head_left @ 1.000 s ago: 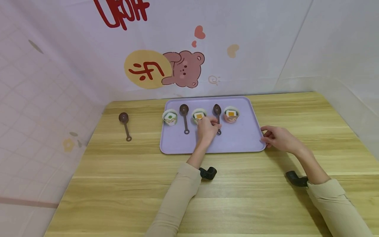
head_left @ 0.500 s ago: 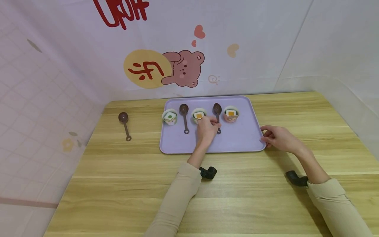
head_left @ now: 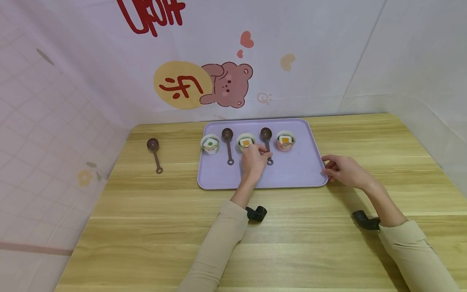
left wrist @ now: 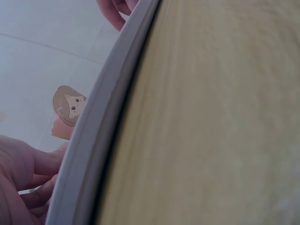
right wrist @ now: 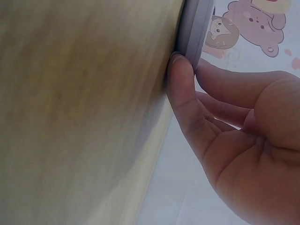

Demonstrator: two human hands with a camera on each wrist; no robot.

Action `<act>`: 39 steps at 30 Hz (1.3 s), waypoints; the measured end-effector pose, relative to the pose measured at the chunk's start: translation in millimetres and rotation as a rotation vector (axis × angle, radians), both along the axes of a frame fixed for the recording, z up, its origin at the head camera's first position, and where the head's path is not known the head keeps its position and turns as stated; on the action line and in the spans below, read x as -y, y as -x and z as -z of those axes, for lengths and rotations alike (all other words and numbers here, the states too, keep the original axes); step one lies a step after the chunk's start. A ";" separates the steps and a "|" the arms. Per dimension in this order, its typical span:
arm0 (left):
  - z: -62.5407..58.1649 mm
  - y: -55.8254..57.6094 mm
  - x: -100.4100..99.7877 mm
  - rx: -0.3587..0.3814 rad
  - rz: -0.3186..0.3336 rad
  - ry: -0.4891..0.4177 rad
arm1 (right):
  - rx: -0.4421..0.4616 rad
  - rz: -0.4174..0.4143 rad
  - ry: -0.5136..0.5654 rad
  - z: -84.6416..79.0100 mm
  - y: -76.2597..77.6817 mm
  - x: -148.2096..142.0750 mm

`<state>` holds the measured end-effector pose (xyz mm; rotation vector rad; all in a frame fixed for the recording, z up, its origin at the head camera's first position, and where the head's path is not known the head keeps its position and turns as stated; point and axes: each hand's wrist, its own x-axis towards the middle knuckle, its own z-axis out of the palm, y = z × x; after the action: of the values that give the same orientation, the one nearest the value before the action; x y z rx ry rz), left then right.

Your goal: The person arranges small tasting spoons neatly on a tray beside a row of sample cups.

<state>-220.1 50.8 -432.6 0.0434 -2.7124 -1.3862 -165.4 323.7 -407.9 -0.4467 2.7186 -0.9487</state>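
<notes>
On the lilac tray (head_left: pixel 288 174), my left hand (head_left: pixel 253 161) pinches the handle of a brown measuring spoon (head_left: pixel 266 134) whose round bowl lies toward the back. At the tray's right edge, the thumb and fingers of my right hand (head_left: pixel 344 169) grip the rim (right wrist: pixel 193 35). A green printed cup (head_left: pixel 245 142) holding a white square piece with an orange top is just behind my left hand. To the right of the held spoon is a pink printed cup (head_left: pixel 285 141) with a similar piece. A second brown measuring spoon (head_left: pixel 228 140) lies left of the green cup.
A third cup (head_left: pixel 209 144), with a white piece and green dot, stands by the tray's left rim. Another brown measuring spoon (head_left: pixel 155 153) lies on the wooden table (head_left: pixel 146 243) left of the tray. A white printed backdrop (head_left: pixel 313 48) rises behind.
The held spoon has rolled in my left hand: its bowl looked tilted sideways before and now looks round from above. My right hand has stayed at the tray's edge.
</notes>
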 end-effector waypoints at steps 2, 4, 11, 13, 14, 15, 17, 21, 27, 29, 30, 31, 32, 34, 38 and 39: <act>0.0 -0.4 0.7 -0.005 -0.001 -0.006 | 0.001 0.000 0.000 0.5 0.1 -0.3; 0.0 -0.8 1.5 -0.011 -0.003 -0.008 | 0.002 -0.002 -0.001 0.6 0.2 -1.1; -0.4 -3.3 3.9 -0.018 -0.005 -0.008 | 0.003 0.000 -0.002 1.3 0.2 -1.8; -1.1 -4.4 4.5 -0.021 -0.005 -0.014 | 0.005 0.003 0.001 1.9 0.0 -1.4; -1.6 -5.0 4.9 -0.022 -0.005 -0.019 | 0.007 0.003 0.003 2.2 0.0 -1.3; -2.0 -5.4 5.3 -0.024 -0.005 -0.027 | 0.008 0.002 0.004 2.5 0.0 -1.3; -3.2 -6.5 5.9 -0.029 -0.002 -0.045 | 0.008 0.002 0.003 3.0 0.0 -1.3; -5.3 -8.2 7.2 -0.034 0.011 -0.085 | 0.001 0.000 -0.002 3.8 0.3 -1.5; -6.7 -9.5 9.5 -0.038 0.024 -0.101 | -0.004 0.002 -0.004 5.5 0.4 -1.3; -7.2 -9.9 10.5 -0.037 0.028 -0.103 | -0.006 0.001 -0.005 6.1 0.7 -1.8; -7.8 -10.0 11.1 -0.039 0.030 -0.102 | -0.006 0.000 -0.004 6.4 0.9 -1.9; -8.5 -10.2 11.7 -0.038 0.032 -0.103 | -0.008 0.000 -0.004 6.5 0.9 -2.1; -9.5 -10.5 12.3 -0.039 0.032 -0.101 | -0.008 -0.001 -0.003 6.7 0.9 -2.2; -11.5 -11.2 13.4 -0.040 0.029 -0.094 | -0.010 -0.002 -0.003 6.8 0.9 -2.2; -15.0 -12.8 15.7 -0.067 0.034 -0.085 | -0.012 -0.001 -0.003 6.9 0.6 -2.0; -15.7 -13.2 16.2 -0.074 0.037 -0.087 | -0.013 -0.001 -0.004 7.0 0.6 -2.2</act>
<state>-206.9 34.7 -416.9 -0.0516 -2.6050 -1.4838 -166.0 325.9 -414.9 -0.4549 2.7313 -0.9433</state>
